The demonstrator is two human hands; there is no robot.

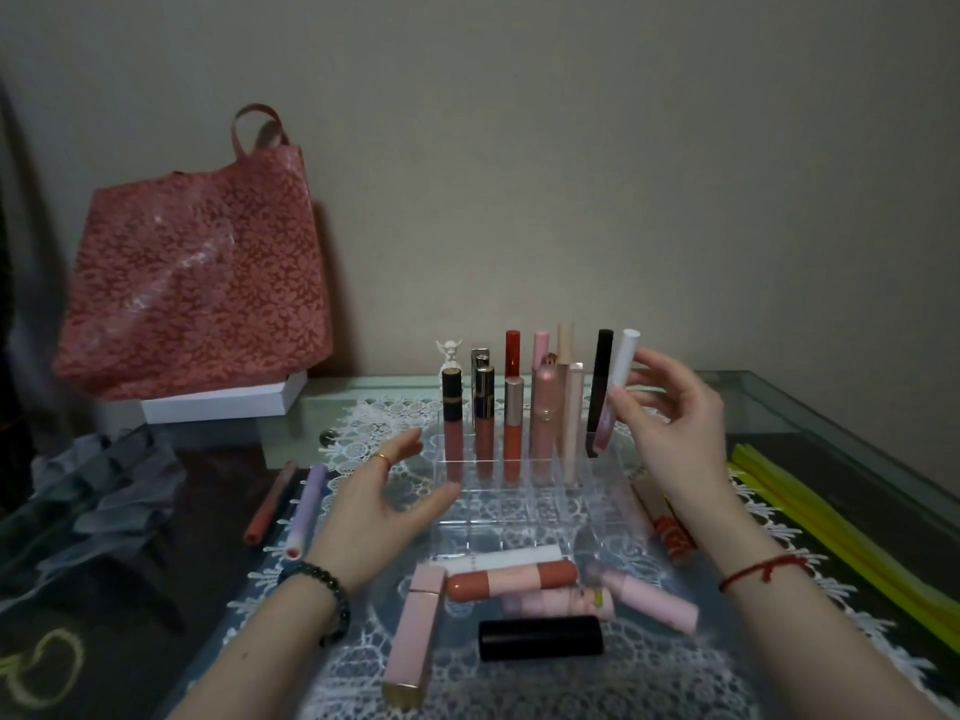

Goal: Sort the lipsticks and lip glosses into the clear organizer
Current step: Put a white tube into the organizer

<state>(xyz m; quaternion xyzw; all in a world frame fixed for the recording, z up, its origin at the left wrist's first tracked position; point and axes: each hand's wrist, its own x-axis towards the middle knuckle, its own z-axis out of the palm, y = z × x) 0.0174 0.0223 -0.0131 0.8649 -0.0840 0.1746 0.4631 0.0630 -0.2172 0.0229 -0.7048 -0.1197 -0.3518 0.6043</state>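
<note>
The clear organizer (pixel 519 506) sits on a lace mat, with several lip glosses (pixel 511 428) standing in its back rows. My right hand (pixel 675 423) is at its right end. The thumb tip touches a tilted white-capped gloss (pixel 621 371) whose base rests in a slot, and the other fingers are spread loosely beside the cap. My left hand (pixel 384 506) hovers open by the organizer's left side and holds nothing. In front lie loose tubes: a pink square gloss (pixel 415 626), an orange-capped one (pixel 514 579), a pink tube (pixel 649 600) and a black lipstick (pixel 540 639).
A lilac tube (pixel 307 506) and a red-brown pencil (pixel 270 504) lie left of the mat. More tubes (pixel 670 532) lie partly hidden behind my right forearm. A red tote bag (pixel 197 283) on a white box (pixel 223 402) stands back left. Grey cloth (pixel 104 501) lies left, yellow strips (pixel 831 537) right.
</note>
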